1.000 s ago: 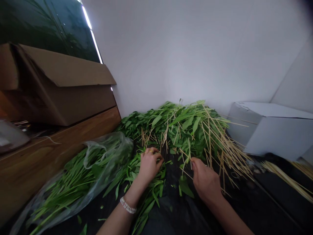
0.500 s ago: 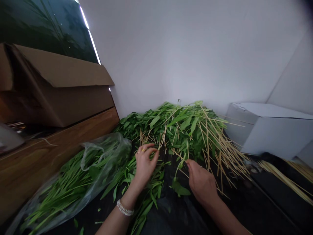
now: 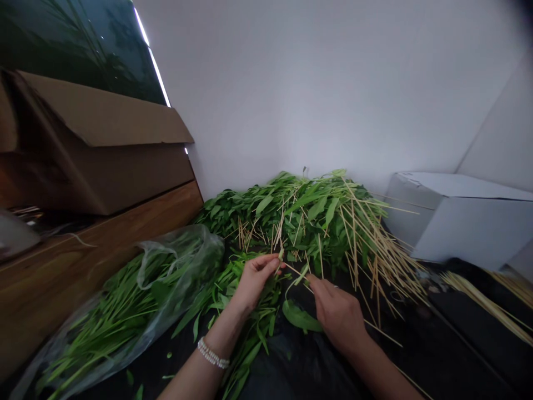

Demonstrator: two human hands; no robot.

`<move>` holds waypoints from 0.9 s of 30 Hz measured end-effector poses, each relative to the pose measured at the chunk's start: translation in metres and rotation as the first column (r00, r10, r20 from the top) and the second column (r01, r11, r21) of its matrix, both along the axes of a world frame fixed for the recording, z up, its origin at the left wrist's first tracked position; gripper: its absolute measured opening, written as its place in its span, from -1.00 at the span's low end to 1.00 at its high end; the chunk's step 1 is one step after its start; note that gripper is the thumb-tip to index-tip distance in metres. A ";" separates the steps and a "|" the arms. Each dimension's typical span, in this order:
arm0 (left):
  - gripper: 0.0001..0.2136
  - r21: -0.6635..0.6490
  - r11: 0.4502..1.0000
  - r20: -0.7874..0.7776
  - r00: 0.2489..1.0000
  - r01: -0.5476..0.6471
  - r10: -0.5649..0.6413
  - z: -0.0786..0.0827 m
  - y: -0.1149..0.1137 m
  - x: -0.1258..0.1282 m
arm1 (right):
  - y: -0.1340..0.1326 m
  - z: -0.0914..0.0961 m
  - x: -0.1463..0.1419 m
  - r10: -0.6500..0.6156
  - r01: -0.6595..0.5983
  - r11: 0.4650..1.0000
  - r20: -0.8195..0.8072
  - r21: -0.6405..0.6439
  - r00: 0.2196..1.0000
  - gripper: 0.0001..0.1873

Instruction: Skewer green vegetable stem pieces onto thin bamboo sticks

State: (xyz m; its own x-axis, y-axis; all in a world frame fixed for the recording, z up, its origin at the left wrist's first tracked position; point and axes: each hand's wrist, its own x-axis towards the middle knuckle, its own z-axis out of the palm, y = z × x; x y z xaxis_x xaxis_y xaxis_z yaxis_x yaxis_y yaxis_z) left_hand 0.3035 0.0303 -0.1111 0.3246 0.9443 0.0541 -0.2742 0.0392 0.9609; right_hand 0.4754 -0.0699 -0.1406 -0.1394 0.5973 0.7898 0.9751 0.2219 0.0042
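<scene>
My left hand [image 3: 255, 280] pinches a short pale-green stem piece [image 3: 281, 254] between thumb and fingertips. The tip of a thin wooden skewer [image 3: 292, 269] is at those fingertips; whether it has pierced the piece I cannot tell. My right hand [image 3: 339, 311] is closed around the skewer, whose lower end runs back under the wrist. A green stem with a broad leaf [image 3: 300, 318] hangs on the skewer just ahead of the right fingers. Loose cut greens [image 3: 258, 328] lie under and beside my left hand on black sheeting [image 3: 287, 369].
Behind my hands, leafy greens [image 3: 266, 203] are heaped against the wall, with many skewers [image 3: 385, 272] sticking out rightward. A clear plastic bag [image 3: 208, 244] of greens lies left. A cardboard box [image 3: 137, 175] stands on a wooden surface [image 3: 166, 208]; a white box [image 3: 474, 228] is at right.
My hands have come closer together. The left fingers, with the stem piece, moved right to the skewer tip; my right hand shifted slightly left, tilting the skewer and carrying the hanging leaf along.
</scene>
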 end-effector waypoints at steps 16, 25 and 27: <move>-0.68 0.039 0.999 -0.054 0.999 0.009 -0.007 0.000 -0.001 0.000 | 0.000 -0.001 0.001 -0.028 0.028 0.999 0.028 -0.015 0.999 -0.62; -0.72 0.051 0.998 -0.106 0.994 0.041 -0.036 0.003 -0.002 -0.001 | 0.000 -0.004 -0.001 -0.007 0.007 1.000 0.013 -0.016 1.000 -0.62; -0.73 0.036 0.997 -0.104 0.993 0.065 -0.061 0.003 -0.003 -0.001 | 0.000 -0.007 -0.002 -0.018 0.018 1.000 -0.005 -0.019 1.000 -0.62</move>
State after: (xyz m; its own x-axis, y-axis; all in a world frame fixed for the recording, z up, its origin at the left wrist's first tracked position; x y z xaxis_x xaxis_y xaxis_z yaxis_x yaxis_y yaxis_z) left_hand 0.3025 0.0277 -0.1082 0.3887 0.9198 0.0539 -0.1722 0.0150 0.9850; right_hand 0.4738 -0.0695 -0.1476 -0.1244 0.6148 0.7788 0.9789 0.2045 -0.0051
